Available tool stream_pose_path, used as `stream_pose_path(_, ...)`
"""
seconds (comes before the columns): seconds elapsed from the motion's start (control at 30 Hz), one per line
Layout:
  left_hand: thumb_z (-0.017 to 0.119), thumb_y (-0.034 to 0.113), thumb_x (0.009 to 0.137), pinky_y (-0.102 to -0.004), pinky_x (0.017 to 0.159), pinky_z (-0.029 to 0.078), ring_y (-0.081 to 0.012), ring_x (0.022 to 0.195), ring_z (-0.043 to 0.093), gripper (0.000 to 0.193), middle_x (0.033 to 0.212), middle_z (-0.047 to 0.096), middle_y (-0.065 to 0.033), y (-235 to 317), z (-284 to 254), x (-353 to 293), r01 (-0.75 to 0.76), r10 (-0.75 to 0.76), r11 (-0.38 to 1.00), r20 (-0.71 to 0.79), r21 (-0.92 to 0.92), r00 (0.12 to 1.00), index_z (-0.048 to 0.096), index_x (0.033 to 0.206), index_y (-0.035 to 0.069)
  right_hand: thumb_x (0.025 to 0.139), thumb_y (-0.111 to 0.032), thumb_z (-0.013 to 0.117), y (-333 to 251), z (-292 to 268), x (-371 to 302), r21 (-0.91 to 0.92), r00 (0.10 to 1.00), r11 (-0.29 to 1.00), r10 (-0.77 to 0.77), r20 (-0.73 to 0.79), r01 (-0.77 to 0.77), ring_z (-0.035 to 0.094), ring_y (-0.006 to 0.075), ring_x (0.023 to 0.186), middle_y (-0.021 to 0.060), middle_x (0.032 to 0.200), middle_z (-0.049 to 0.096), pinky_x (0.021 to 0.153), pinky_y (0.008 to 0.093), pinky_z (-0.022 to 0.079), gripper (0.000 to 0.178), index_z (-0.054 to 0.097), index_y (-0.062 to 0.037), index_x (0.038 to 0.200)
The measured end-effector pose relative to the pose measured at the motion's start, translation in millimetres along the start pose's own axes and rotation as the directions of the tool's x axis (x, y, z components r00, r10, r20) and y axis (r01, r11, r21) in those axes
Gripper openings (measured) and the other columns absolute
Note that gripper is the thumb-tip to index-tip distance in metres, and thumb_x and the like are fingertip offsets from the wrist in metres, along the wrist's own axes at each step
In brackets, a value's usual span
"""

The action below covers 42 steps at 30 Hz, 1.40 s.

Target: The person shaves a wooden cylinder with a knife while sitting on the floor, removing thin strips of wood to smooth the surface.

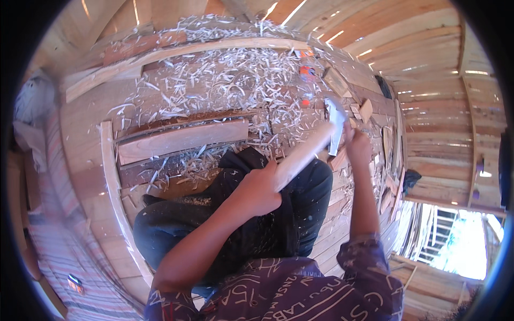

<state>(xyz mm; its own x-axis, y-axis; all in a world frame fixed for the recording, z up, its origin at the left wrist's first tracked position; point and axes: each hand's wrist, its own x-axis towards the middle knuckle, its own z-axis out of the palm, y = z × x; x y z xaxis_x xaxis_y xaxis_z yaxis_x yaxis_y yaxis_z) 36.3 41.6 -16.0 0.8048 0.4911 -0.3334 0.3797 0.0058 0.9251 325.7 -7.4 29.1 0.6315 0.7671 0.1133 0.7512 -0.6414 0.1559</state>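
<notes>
Left hand (262,187): fingers clenched round the lower end of a pale wooden handle. Adze-like tool (305,155): in front of me, above my right knee, handle slanting up and rightward to the metal head (335,119); its exact type is blurred. Right hand (357,143): raised beside the head, seemingly at it; I cannot tell whether it grasps or only touches.

Step, my judgement: handling or checking the tool's head, not cutting. The next move calls for a steady left grip and right fingers clear of any edge.

Floor and room, left to right: striped cloth (80,267) along the edge; bare plank floor (83,125); pale batten (113,184), running lengthwise; reddish board (184,140), lying ahead of my folded legs in dark trousers (171,227). Curled wood shavings (230,80) strewn thickly beyond it. Orange-marked container (307,73), kind unclear. Wood offcuts (366,110) past the right hand. Plank wall (433,117), light through its gaps; bright opening (463,243) at lower right.
</notes>
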Motion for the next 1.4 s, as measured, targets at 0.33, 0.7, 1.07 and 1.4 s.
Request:
stream_pose_path(0.33,0.058,0.006,0.067,-0.049,0.075,0.046,-0.0487,0.086,0.058,0.039,0.085,0.059,-0.034,-9.6,-11.2,21.2,-0.063,0.019,0.989,-0.311,-0.132,0.95,0.045,0.101,-0.008,0.087,-0.039,0.059,14.5,64.1,-89.6,0.439,0.985,0.882,-0.164,-0.05,0.169,0.058,0.0361,0.056,0.0201,0.06,0.056,0.053,0.0419,0.044,0.042,0.062,0.0001,0.073)
stream_pose_path(0.7,0.063,0.008,0.067,-0.04,0.081,0.046,-0.0402,0.091,0.061,0.049,0.093,0.061,-0.027,-6.0,2.6,24.4,-0.004,-0.02,0.993,-0.202,-0.117,0.979,0.048,0.113,-0.004,0.085,-0.039,0.061,7.0,68.7,-85.0,0.484,0.995,0.874,0.021,-0.101,0.031,0.055,0.0374,0.051,0.0191,0.052,0.052,0.049,0.0433,0.042,0.04,0.064,-0.001,0.074)
stream_pose_path(1.07,0.069,0.006,0.069,-0.0347,0.078,0.046,-0.0266,0.085,0.06,0.049,0.091,0.061,-0.0149,-31.8,11.4,41.6,0.06,-0.111,0.97,-0.21,-0.237,0.971,0.051,0.113,0.0,0.084,-0.051,0.056,1.8,71.9,-75.8,0.444,0.998,0.895,0.064,-0.022,-0.048,0.061,0.0362,0.057,0.0198,0.058,0.058,0.054,0.0438,0.047,0.053,0.064,-0.0015,0.068)
stream_pose_path(1.4,0.063,0.007,0.079,-0.0234,0.037,0.038,-0.0081,0.042,0.046,0.035,0.06,0.049,-0.0015,-31.0,-2.6,48.4,0.029,-0.144,0.942,-0.322,-0.335,0.936,0.046,0.108,-0.001,0.085,-0.059,0.05,-32.3,99.6,-19.3,0.774,0.949,0.55,0.219,0.229,-0.313,0.061,0.035,0.063,0.0236,0.061,0.058,0.065,0.0439,0.047,0.069,0.061,0.0059,0.065)
